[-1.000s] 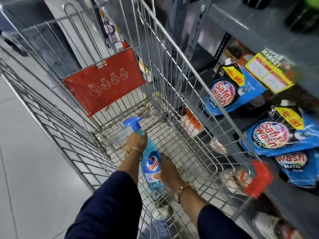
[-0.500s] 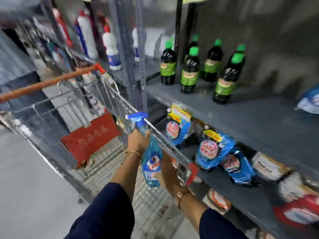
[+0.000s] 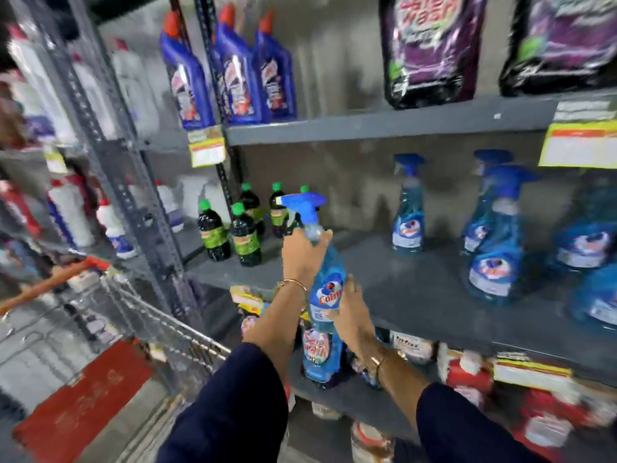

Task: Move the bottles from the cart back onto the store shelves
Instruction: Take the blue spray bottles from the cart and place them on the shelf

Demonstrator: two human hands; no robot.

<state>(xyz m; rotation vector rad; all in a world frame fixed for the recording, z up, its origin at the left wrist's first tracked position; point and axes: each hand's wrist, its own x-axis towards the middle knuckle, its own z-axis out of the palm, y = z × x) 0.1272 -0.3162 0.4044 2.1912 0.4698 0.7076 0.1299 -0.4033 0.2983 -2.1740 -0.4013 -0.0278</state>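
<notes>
I hold a blue Colin spray bottle (image 3: 329, 289) upright in front of the middle shelf (image 3: 417, 295), out of the cart. My left hand (image 3: 302, 255) grips its neck just under the blue trigger head. My right hand (image 3: 352, 312) supports the lower body from the right side. Several matching blue spray bottles (image 3: 409, 208) stand on that grey shelf to the right. The wire cart (image 3: 160, 325) with its orange handle sits at the lower left; its inside is mostly out of view.
Green-capped dark bottles (image 3: 245, 235) stand at the shelf's left end. Blue toilet-cleaner bottles (image 3: 233, 71) and purple pouches (image 3: 430, 45) fill the shelf above. Blue pouches (image 3: 319, 355) and packets lie on lower shelves. A grey steel upright (image 3: 133, 182) stands between the shelf bays.
Both hands lifted the spray bottle out of the cart and up to the middle shelf's height. The view swung from the cart up to the shelves.
</notes>
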